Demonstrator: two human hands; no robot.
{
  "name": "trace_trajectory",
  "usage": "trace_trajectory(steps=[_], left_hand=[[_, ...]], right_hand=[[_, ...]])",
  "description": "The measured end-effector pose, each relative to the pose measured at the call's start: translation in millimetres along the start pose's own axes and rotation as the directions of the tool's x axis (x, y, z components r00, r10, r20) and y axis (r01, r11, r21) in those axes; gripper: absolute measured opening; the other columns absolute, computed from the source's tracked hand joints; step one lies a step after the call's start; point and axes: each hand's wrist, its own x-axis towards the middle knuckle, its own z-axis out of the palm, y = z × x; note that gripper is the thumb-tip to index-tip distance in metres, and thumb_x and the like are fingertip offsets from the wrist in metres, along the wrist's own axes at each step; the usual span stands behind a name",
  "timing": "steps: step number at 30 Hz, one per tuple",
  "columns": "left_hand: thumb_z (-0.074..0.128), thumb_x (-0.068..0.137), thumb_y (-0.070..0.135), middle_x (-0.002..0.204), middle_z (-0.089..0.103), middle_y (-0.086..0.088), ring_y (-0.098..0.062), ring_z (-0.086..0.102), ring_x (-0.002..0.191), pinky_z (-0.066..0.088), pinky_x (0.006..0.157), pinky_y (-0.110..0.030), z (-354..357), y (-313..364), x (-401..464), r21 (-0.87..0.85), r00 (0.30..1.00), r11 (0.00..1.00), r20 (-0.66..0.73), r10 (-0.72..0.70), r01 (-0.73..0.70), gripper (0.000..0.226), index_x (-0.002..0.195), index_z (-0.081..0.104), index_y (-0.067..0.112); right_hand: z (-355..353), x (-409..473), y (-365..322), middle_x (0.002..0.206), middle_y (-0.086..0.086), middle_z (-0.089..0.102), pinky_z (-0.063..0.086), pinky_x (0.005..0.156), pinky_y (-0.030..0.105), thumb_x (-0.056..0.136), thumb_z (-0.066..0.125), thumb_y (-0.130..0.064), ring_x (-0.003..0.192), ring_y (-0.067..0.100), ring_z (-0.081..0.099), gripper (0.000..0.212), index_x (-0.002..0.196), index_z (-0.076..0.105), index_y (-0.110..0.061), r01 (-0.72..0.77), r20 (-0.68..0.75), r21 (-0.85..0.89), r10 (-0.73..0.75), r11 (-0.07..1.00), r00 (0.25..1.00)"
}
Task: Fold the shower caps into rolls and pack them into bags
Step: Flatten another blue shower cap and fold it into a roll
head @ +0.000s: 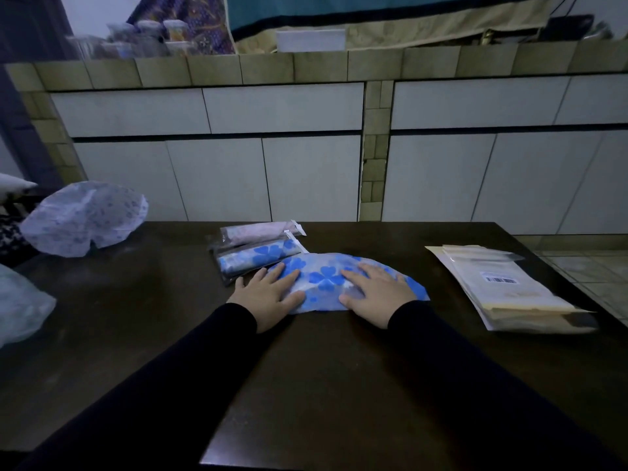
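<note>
Lying flat at table (339,385) centre, blue-flower shower cap (326,280) is pressed by left hand (272,294) & right hand (377,294), fingers straight. Just behind, two clear bags (253,248) w/ rolled caps inside; empty bag stack (503,287) at right.

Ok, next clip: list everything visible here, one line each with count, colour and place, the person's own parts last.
flat shower cap: one, white with blue flowers, table centre, under both hands
packed rolls: two, one pinkish and one blue-flowered, in clear bags just behind the flat cap
loose shower cap: one, pale with small blue print, table's far left edge
empty bags: a stack, clear and cream, barcode label on top, table right
plastic: one pale piece, left edge, partly cut off
table: one, dark brown
jars: several, blurred, on the tiled ledge behind
left hand: flat on the cap
right hand: flat on the cap
</note>
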Motion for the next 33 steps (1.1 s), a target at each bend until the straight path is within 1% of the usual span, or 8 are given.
trace_trajectory(steps=[4, 7, 11, 15, 19, 23, 27, 33], left_hand=[[0.038, 0.095, 0.041, 0.157, 0.016, 0.007, -0.017, 0.013, 0.144, 0.000, 0.115, -0.048, -6.0, 13.5, -3.3, 0.116, 0.965, 0.988, -0.228, 0.128, -0.104, 0.053, 0.146, 0.027, 0.030], [0.034, 0.097, 0.040, 0.160, 0.003, 0.005, -0.020, 0.000, 0.146, 0.001, 0.115, -0.048, -0.4, 23.7, 0.8, 0.066, 0.980, 0.989, -0.139, 0.141, -0.133, 0.056, 0.149, 0.016, 0.032], [0.026, 0.083, 0.077, 0.158, -0.015, 0.005, -0.023, -0.013, 0.145, -0.004, 0.114, -0.051, 3.8, 12.9, 6.1, 0.006, 0.998, 0.999, 0.020, 0.054, -0.054, 0.075, 0.147, 0.000, 0.047], [0.026, 0.084, 0.076, 0.159, 0.010, 0.004, -0.020, 0.007, 0.146, 0.006, 0.116, -0.047, -1.7, 6.3, 3.7, -0.107, 0.996, 0.990, -0.018, 0.093, -0.094, 0.067, 0.145, 0.022, 0.046], [0.039, 0.091, 0.057, 0.122, 0.059, 0.004, -0.015, 0.052, 0.116, 0.038, 0.100, -0.031, -9.0, -4.5, 3.7, -0.277, 0.959, 0.946, -0.266, 0.093, -0.169, 0.044, 0.114, 0.063, 0.029], [0.055, 0.090, 0.042, 0.118, 0.062, 0.003, -0.014, 0.057, 0.103, 0.045, 0.092, -0.029, -10.2, -8.5, 2.2, -0.201, 0.949, 0.978, -0.314, -0.005, -0.061, 0.033, 0.119, 0.061, 0.028], [0.061, 0.088, 0.039, 0.115, 0.065, 0.002, -0.014, 0.058, 0.101, 0.042, 0.088, -0.024, -8.6, -13.3, 6.9, -0.322, 0.933, 0.946, -0.350, -0.088, -0.031, 0.031, 0.114, 0.066, 0.024], [0.066, 0.086, 0.032, 0.104, 0.065, 0.003, -0.007, 0.051, 0.085, 0.038, 0.079, -0.018, -5.1, -17.2, 9.3, -0.347, 0.912, 0.933, -0.406, -0.053, -0.100, 0.028, 0.112, 0.066, 0.021]], right_hand=[[-6.2, -5.5, -7.7, 0.153, -0.003, 0.025, 0.009, 0.112, 0.056, 0.092, 0.044, -0.044, 0.143, 0.022, 0.015, 0.052, 0.143, 0.036, -0.036, 0.122, -0.210, -0.109, -0.143, 0.987, 0.967], [-4.9, -0.1, -13.2, 0.159, -0.006, 0.012, -0.006, 0.110, 0.063, 0.095, 0.039, -0.045, 0.147, 0.023, -0.001, 0.052, 0.145, 0.027, -0.042, 0.205, -0.099, -0.130, -0.218, 0.970, 0.971], [-0.5, 11.8, -4.5, 0.160, -0.009, -0.007, -0.003, 0.111, 0.062, 0.091, 0.031, -0.066, 0.146, 0.024, -0.011, 0.064, 0.146, 0.002, -0.051, 0.104, 0.092, -0.050, -0.099, 0.993, 0.991], [-6.6, 8.6, 0.2, 0.159, -0.007, 0.010, 0.010, 0.112, 0.056, 0.086, 0.036, -0.072, 0.146, 0.023, 0.007, 0.069, 0.147, 0.016, -0.047, 0.108, 0.075, -0.026, -0.105, 0.994, 0.992], [-7.9, 8.0, -2.0, 0.132, 0.001, 0.046, 0.037, 0.099, 0.040, 0.093, 0.035, -0.059, 0.119, 0.021, 0.045, 0.049, 0.136, 0.041, -0.037, 0.085, -0.208, 0.019, -0.079, 0.996, 0.975], [-5.6, 13.8, 0.8, 0.122, -0.001, 0.051, 0.049, 0.092, 0.035, 0.094, 0.046, -0.047, 0.107, 0.016, 0.054, 0.039, 0.129, 0.052, -0.029, 0.008, -0.234, 0.160, 0.030, 0.987, 0.972], [-2.8, 21.3, 4.3, 0.112, -0.004, 0.055, 0.050, 0.090, 0.032, 0.092, 0.056, -0.037, 0.098, 0.013, 0.055, 0.017, 0.107, 0.061, -0.029, -0.025, -0.210, 0.338, 0.102, 0.941, 0.973], [-6.1, 26.7, 7.4, 0.099, -0.003, 0.062, 0.052, 0.082, 0.030, 0.095, 0.052, -0.027, 0.089, 0.013, 0.057, 0.006, 0.097, 0.058, -0.026, -0.023, -0.274, 0.328, 0.118, 0.944, 0.954]])
